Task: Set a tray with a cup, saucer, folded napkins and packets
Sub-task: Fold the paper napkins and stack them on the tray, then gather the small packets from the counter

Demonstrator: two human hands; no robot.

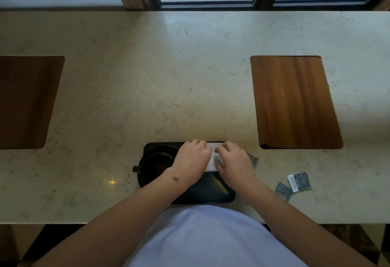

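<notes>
Both hands, left [191, 157] and right [234, 161], press flat on a white napkin [212, 161] over the tray [211, 195], apparently creasing it. Soft, light paper, best pinched at its edges. Packets [299, 182] wait on the surface [168, 76].

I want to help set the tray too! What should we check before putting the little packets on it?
1. Cup on black tray: ok.
2. Saucer under cup: cannot tell.
3. White napkin on tray: ok, pressed by left hand and right hand.
4. Napkin fully folded: cannot tell.
5. Packets on tray: not ok, two lie on the counter.
6. Hands free: not ok.
</notes>
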